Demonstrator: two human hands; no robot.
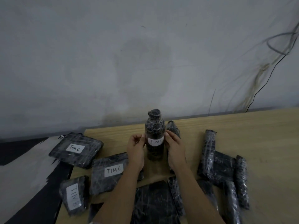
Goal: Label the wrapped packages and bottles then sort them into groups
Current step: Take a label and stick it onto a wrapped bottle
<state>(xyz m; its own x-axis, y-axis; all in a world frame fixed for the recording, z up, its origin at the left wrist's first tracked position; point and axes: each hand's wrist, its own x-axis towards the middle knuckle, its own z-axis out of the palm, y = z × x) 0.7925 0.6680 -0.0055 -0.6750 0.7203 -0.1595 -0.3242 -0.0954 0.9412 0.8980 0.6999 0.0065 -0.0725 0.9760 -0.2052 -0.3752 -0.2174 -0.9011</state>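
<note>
On the table [242,126], labelled packages [76,149] lie grouped on the left, probably to keep finished ones apart. The bottle [154,126] stands upright mid-table. My left hand [136,149] and right hand [174,149] flank it, pinching its label [155,141] at both ends, seemingly to smooth it.

Wood table [242,126] — black wrapped pkgs [103,183], upright bottle [154,152]

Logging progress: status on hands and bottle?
Left hand, right hand pinch label ends on upright wrapped bottle. Label: TIM C. Another wrapped package close behind right hand.
</note>
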